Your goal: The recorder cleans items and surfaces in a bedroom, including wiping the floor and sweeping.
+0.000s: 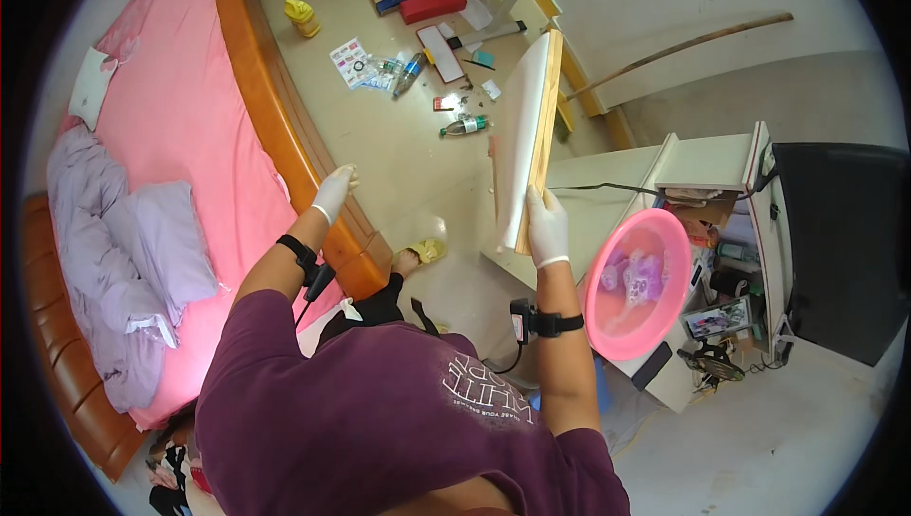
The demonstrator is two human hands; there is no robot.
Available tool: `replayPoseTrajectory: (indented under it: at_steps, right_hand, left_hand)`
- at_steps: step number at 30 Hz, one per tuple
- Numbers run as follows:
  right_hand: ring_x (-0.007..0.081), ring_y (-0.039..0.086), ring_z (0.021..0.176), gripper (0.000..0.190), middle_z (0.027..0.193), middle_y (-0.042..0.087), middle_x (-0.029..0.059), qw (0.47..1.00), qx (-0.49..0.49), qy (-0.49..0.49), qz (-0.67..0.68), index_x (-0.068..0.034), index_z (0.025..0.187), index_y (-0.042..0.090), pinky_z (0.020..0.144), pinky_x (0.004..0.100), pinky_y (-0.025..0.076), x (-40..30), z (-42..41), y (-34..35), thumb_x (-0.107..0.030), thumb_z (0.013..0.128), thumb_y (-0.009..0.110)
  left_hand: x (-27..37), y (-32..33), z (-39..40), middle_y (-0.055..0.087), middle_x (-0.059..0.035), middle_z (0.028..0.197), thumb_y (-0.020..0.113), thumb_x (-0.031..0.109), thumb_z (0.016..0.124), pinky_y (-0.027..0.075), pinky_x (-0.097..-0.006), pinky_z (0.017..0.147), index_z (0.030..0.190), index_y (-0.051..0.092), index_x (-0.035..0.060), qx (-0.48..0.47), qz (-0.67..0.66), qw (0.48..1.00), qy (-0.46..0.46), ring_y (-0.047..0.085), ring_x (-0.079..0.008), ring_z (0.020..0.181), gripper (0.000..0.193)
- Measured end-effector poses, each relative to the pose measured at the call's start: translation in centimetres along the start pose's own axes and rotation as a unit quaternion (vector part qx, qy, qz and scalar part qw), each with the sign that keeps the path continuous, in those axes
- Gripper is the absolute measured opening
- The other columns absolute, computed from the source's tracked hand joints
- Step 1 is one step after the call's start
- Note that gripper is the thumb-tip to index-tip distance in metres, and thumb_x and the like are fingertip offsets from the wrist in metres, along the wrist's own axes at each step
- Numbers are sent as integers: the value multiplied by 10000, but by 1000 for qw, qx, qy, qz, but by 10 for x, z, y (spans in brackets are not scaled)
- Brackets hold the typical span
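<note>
My right hand (549, 227), in a white glove, grips the lower end of a white panel with a pale wooden edge (544, 124). The panel is held up on its side, tilted, above the floor and beside the white desk (605, 178). My left hand (336, 192), also gloved, is in the air by the orange-brown side board of the bed (285, 131). Its fingers look curled, and no object shows in them. A pink plastic basin (599, 327) stands on the desk to the right of my right hand, holding soapy water and purple cloth (640, 274).
Plastic bottles (464, 126), papers (349, 62), a red box (433, 7) and a yellow container (302, 17) lie or stand on the floor ahead. A wooden stick (683, 53) leans by the wall. A dark monitor (840, 245) and a phone (652, 366) are at right.
</note>
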State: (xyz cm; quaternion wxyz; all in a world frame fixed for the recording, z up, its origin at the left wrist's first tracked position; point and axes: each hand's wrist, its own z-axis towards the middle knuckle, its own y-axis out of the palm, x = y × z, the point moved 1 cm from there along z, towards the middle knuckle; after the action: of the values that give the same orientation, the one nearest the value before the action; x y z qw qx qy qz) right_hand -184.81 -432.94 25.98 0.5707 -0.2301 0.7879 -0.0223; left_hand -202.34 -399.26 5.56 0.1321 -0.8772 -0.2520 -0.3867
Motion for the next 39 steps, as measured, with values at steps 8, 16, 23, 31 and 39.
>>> replayPoseTrajectory:
  at_steps: [8, 16, 23, 31, 39]
  right_hand:
    - [258, 626, 685, 325, 776, 625, 169, 929, -7, -173, -326, -43, 1125, 598, 608, 371, 480, -26, -87, -13, -253, 877, 604]
    - [223, 564, 594, 477, 669, 548, 55, 787, -103, -365, -487, -113, 1262, 533, 539, 360, 437, -13, -162, 5, -249, 818, 641]
    - [227, 557, 698, 559, 756, 539, 53, 803, -121, -340, -474, -142, 1315, 496, 637, 358, 440, 0, -175, -1, -196, 773, 622]
    - [217, 546, 679, 493, 752, 530, 48, 820, -102, -365, -429, -137, 1267, 550, 604, 344, 434, -1, -189, 0, -182, 785, 641]
    - [252, 557, 676, 510, 777, 553, 82, 842, -42, -399, -362, -110, 1263, 556, 621, 370, 454, -26, -176, 15, -203, 773, 660]
  left_hand:
    - [88, 78, -32, 450, -133, 1385, 412, 522, 941, 358, -416, 1020, 1403, 361, 59, -170, -132, 976, -29, 483, -228, 1229, 657]
    - [147, 87, -46, 405, -134, 1418, 419, 455, 959, 404, -395, 1023, 1419, 301, 50, -435, -398, 788, 177, 452, -252, 1261, 624]
    - [173, 89, -88, 408, -134, 1414, 418, 409, 967, 413, -388, 1017, 1419, 298, 53, -456, -494, 734, 98, 454, -251, 1259, 587]
    - [192, 85, -109, 412, -133, 1410, 417, 355, 977, 424, -380, 1010, 1419, 295, 55, -459, -511, 718, 109, 456, -250, 1256, 548]
    - [192, 62, -77, 437, -124, 1387, 383, 364, 989, 424, -381, 1014, 1430, 274, 59, -330, -187, 840, 389, 464, -257, 1253, 548]
